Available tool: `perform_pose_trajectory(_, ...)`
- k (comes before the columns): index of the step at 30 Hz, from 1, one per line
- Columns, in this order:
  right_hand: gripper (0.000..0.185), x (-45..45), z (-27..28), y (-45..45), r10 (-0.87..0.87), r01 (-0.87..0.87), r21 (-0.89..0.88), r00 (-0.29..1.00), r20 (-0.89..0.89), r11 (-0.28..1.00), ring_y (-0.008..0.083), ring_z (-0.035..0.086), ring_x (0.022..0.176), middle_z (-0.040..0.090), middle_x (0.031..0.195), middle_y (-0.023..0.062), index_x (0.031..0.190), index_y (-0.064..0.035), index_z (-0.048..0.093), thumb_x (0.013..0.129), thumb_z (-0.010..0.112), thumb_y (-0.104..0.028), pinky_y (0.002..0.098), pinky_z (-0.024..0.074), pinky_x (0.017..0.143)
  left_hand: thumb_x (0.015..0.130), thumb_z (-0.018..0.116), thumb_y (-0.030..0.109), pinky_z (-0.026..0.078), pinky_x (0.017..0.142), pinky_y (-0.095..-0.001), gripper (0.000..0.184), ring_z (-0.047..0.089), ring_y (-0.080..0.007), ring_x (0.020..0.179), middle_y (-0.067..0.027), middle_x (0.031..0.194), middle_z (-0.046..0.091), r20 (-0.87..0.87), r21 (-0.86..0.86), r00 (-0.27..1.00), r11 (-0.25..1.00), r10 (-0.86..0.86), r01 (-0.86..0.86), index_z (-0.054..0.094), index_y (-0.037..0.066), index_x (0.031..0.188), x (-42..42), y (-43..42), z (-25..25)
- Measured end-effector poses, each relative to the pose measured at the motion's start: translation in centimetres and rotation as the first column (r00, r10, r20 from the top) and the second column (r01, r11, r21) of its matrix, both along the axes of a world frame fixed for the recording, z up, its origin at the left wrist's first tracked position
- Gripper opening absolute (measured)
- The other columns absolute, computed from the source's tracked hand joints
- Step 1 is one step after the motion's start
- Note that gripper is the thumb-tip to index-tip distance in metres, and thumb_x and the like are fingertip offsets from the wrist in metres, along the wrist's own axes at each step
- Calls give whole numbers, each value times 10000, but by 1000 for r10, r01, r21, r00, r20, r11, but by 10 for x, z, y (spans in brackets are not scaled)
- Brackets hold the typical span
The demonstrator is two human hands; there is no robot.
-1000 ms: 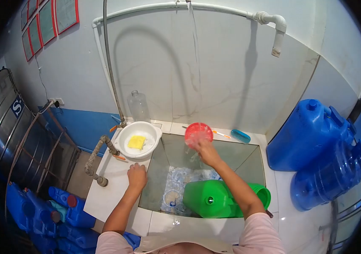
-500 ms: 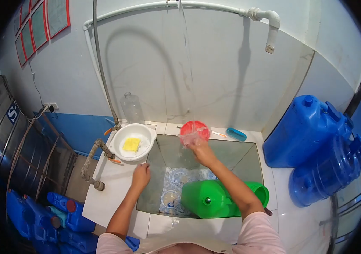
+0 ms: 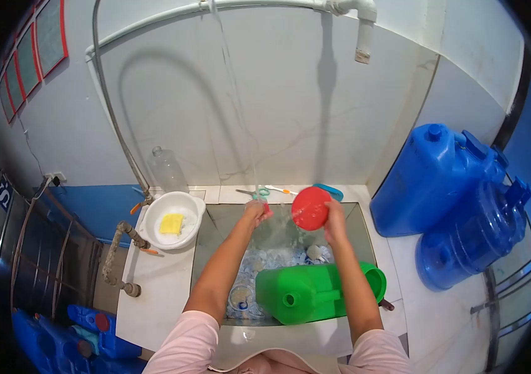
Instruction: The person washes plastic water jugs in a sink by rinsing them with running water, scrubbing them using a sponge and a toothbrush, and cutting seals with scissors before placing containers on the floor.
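My right hand point(image 3: 336, 223) grips the rim of a red bowl point(image 3: 310, 209), tilted above the sink point(image 3: 365, 240), with water drops falling near it. My left hand point(image 3: 255, 212) is closed under the thin stream of water point(image 3: 239, 112), and a small red piece point(image 3: 268, 208) shows at its fingertips; its kind I cannot make out. Below my right forearm, a green jerrycan point(image 3: 300, 293) lies on its side in the sink. Under it, water and several clear and white items lie on the sink bottom.
A white basin point(image 3: 197, 219) with a yellow sponge point(image 3: 171, 223) stands on the left ledge beside a clear bottle point(image 3: 167, 171). Scissors point(image 3: 262, 192), an orange-white brush point(image 3: 278, 189) and a blue brush point(image 3: 329, 192) lie along the back ledge. Blue water jugs point(image 3: 418, 181) stand at right.
My right hand has moved right, lifting the red bowl off the back ledge and uncovering scissors. My left hand has moved from the sink's left edge to the water stream. The view has shifted.
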State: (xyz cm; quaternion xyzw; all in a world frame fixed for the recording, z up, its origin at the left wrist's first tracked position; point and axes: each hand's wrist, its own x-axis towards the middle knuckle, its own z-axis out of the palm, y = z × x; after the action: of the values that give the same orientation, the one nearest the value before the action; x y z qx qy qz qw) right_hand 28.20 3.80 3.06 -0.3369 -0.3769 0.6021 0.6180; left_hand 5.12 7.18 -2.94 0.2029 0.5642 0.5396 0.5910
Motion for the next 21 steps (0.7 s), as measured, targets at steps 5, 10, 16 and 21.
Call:
perform_pose_trajectory(5, 349, 69, -37, -31, -66, 43, -160, 988, -142, 986, 238, 571, 1026, 571, 1130, 129, 1181, -6, 467, 901, 472, -214, 421, 448, 917, 807, 533, 25, 537, 509, -282, 91, 564, -182, 565, -102, 762, 566, -120, -193, 969, 963, -214, 189, 560, -1, 891, -6, 21, -12)
perform_pose_trajectory(10, 376, 91, -48, -74, -130, 15, -296, 919, -373, 955, 279, 540, 1095, 520, 1228, 164, 1215, 14, 433, 921, 456, -219, 441, 440, 937, 809, 532, 44, 487, 421, -262, 103, 567, -165, 538, -100, 763, 580, -222, -120, 972, 992, -71, 45, 551, 7, 903, 5, 20, -10)
perform_pose_trajectory(16, 304, 85, -60, -85, -166, 48, -294, 906, -390, 955, 268, 564, 1046, 529, 1176, 170, 1162, -5, 432, 918, 468, -183, 416, 490, 861, 824, 505, 75, 435, 365, -269, 126, 546, -151, 500, -93, 715, 574, -150, -83, 979, 988, -141, 129, 545, 42, 939, -5, 19, -15)
perform_pose_trajectory(21, 305, 71, -59, -85, -300, 304, -168, 953, 46, 938, 214, 545, 1000, 521, 1110, 118, 1157, -30, 417, 918, 482, -207, 366, 478, 839, 807, 514, 76, 380, 342, -268, 103, 497, -122, 443, -80, 637, 553, -199, -72, 977, 995, -76, 63, 536, 69, 908, -5, 23, -12)
